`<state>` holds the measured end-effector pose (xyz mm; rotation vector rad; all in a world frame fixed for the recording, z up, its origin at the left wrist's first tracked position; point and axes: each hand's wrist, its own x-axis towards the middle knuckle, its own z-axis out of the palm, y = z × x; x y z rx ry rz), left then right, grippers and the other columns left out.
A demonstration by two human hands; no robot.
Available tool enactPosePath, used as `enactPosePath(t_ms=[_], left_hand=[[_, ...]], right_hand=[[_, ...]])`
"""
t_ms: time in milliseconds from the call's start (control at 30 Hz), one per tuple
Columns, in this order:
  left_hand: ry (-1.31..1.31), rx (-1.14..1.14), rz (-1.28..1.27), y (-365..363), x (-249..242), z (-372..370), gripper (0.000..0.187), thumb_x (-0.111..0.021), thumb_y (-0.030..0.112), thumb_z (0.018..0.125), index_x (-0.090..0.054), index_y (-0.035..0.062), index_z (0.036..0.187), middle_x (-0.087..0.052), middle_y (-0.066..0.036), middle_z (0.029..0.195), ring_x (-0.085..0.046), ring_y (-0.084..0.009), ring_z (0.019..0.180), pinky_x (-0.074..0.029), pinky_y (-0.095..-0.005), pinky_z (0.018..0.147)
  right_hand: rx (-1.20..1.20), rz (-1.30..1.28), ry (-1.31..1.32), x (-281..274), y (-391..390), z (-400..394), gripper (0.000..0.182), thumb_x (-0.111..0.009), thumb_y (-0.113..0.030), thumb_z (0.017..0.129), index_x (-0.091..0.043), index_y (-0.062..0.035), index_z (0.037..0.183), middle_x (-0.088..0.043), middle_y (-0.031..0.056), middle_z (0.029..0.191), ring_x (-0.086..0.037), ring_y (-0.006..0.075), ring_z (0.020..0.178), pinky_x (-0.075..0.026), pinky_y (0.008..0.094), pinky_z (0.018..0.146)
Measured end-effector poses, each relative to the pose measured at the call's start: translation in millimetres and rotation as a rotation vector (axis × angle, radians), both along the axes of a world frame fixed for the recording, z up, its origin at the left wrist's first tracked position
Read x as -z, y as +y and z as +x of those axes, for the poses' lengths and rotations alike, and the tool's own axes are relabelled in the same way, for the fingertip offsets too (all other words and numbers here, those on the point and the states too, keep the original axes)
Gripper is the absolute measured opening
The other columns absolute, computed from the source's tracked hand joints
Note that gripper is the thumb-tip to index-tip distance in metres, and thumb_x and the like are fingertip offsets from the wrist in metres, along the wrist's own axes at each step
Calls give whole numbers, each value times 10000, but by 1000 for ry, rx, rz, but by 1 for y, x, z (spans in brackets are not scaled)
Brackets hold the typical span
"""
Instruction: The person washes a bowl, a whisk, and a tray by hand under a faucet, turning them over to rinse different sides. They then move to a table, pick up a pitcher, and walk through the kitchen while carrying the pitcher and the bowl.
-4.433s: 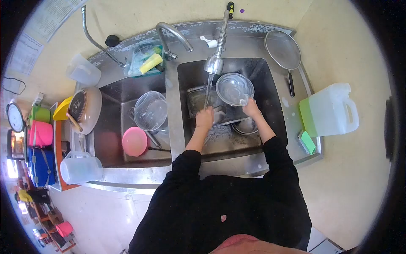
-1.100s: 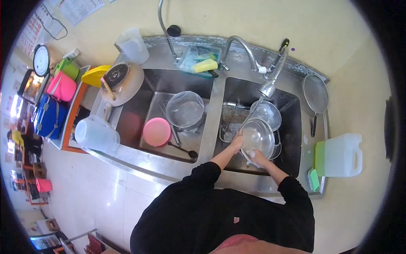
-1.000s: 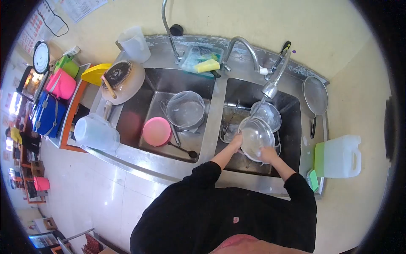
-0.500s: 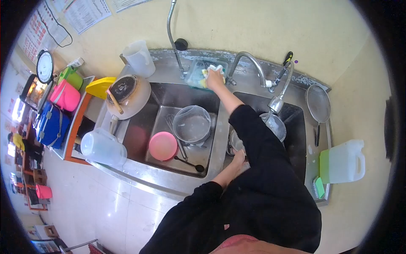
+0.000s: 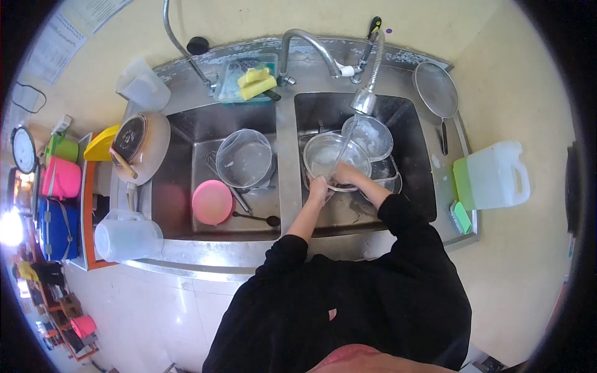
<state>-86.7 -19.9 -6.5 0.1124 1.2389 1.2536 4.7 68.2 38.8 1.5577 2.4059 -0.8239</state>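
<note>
My left hand is closed on the near rim of a round, shiny-rimmed bowl in the right sink basin. My right hand reaches over the same rim, its fingers inside the bowl and too indistinct to read. Water runs into the bowl from the spray faucet head. Behind the bowl is a second round bowl. A clear rectangular container lies in the basin to the right, partly covered by my right arm.
The left basin holds a clear round tub, a pink bowl, a whisk and a black spoon. Yellow sponges rest on a teal container behind. A strainer, a green brush and a jug of green liquid stand right.
My right hand has moved from the teal container down into the bowl, leaving the yellow sponge behind. Water now runs from the spray head. The camera view has shifted right.
</note>
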Motion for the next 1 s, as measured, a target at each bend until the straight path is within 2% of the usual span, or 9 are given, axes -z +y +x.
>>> enactPosePath(t_ms=[267,300,400,600,633,700,833,933,1000], left_hand=[[140,123,35,1,9,-5,666,-397,80,613,-233,143,1255,-459,-115,843,-493,-219,722,-443,-358,558],[119,135,17,1,-1,-9,651,-405,87,609,-258,137,1241,-458,-114,852,-489,-224,744,-442,-361,578],[169,62,2,4,-26,-12,613,-426,111,593,-291,125,1191,-449,-122,891,-482,-254,760,-438,-379,601],[115,-19,-47,22,0,-23,181,-410,264,702,-442,129,818,-463,-116,859,-501,-268,783,-425,-454,622],[128,59,16,24,-2,-22,213,-416,297,708,-446,127,832,-462,-114,870,-492,-271,804,-419,-460,621],[178,188,196,44,59,-31,301,-439,381,724,-463,124,878,-463,-112,913,-462,-275,864,-398,-493,632],[-38,-83,-64,60,7,-17,436,-445,429,748,-472,79,1006,-496,-143,1016,-438,-314,1001,-371,-487,782],[-363,-194,-29,26,-96,-18,649,-371,580,784,-419,89,1207,-463,-128,1178,-387,-257,1107,-272,-385,931],[-437,-156,142,42,-4,-4,651,-310,580,813,-418,78,1213,-435,-122,1222,-384,-241,1126,-272,-347,950]], right_hand=[[-579,567,305,16,-6,-6,172,-566,-172,653,-578,-42,765,-595,193,738,-585,343,718,-461,406,635],[-261,248,-4,21,2,-12,207,-564,-189,662,-569,-37,803,-582,210,840,-567,350,798,-453,412,674],[-321,221,326,62,-14,-14,272,-557,-199,671,-556,-47,896,-540,217,991,-534,350,897,-444,410,708],[-224,69,-10,16,4,10,425,-353,-362,845,-450,-110,1174,-429,225,1189,-415,366,1087,-338,413,905],[-178,-354,55,10,10,10,542,-245,-474,869,-382,-111,1247,-389,217,1238,-366,358,1143,-274,396,965],[-207,-398,735,-6,-20,19,597,-264,-515,861,-445,-46,1183,-412,202,1224,-428,342,1090,-316,393,919],[-299,-11,490,-59,-35,9,237,-434,-77,781,-538,-16,986,-563,229,902,-537,363,866,-414,397,742],[-133,214,455,-47,-15,11,181,-438,-115,820,-545,9,897,-573,216,789,-549,356,718,-414,394,625],[122,154,660,-26,6,20,196,-440,-152,845,-550,10,833,-578,163,736,-539,281,638,-413,351,583]])
